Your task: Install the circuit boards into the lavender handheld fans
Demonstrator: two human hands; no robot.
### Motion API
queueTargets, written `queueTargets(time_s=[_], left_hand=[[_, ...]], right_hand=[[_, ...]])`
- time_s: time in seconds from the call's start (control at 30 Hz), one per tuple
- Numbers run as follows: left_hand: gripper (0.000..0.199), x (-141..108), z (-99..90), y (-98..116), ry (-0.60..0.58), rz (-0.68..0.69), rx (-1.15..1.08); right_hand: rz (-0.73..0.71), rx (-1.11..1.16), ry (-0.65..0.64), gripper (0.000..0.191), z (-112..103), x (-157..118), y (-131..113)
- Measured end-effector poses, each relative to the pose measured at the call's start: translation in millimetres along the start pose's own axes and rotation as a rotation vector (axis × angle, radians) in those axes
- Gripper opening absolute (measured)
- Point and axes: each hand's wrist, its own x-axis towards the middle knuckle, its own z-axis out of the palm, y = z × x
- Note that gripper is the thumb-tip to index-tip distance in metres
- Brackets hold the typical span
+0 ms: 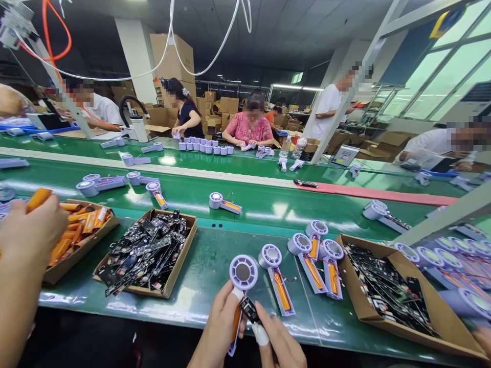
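Near the bottom centre, my left hand [218, 327] is wrapped round the handle of a purple fan [244, 273] with a round grille head. An orange battery shows in its handle. My right hand [278, 337] pinches a small black circuit board [250, 310] against the fan's neck; one finger wears a white cover. Just right of my hands, another purple fan [282, 289] lies on the green bench with an orange battery and thin wires in its open handle. Several similar fans [316, 260] lie beyond it.
A cardboard tray of black boards [169, 286] stands left, another tray [355, 306] right. At far left a co-worker's hand [30, 230] holds an orange battery over a battery box [109, 225]. Fans lie on the green conveyor [184, 197]; several people work beyond it.
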Motion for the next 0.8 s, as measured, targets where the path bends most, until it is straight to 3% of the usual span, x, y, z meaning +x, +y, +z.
queueTargets(time_s=[0.13, 0.3, 0.47, 0.63, 0.73, 0.8], left_hand=[[0.059, 2.1, 0.9, 0.7, -0.053, 0.052, 0.068], [0.063, -0.6, -2.4, -0.6, -0.078, 0.007, 0.037], [0.055, -3.0, 1.1, -14.9, 0.149, 0.128, 0.136], [0.058, -4.3, 10.1, -26.0, 0.189, 0.164, 0.238], [0.056, -5.9, 8.9, -24.1, 0.218, 0.174, 0.269], [0.055, -6.5, 4.5, -21.0, 0.222, 0.213, 0.308]], right_hand=[[-0.025, -0.062, -0.012, 0.038, -5.4, 4.3, 2.6], [0.011, -0.011, 0.034, 0.038, -2.9, 10.8, -5.2], [0.073, -0.016, 0.033, 0.038, 9.5, 15.2, -13.0], [0.198, 0.02, -0.01, 0.039, 18.4, 17.2, -20.3], [0.25, 0.188, -0.09, 0.034, 6.6, 26.5, -18.6], [0.258, 0.253, -0.101, 0.03, -13.1, 38.2, -9.0]])
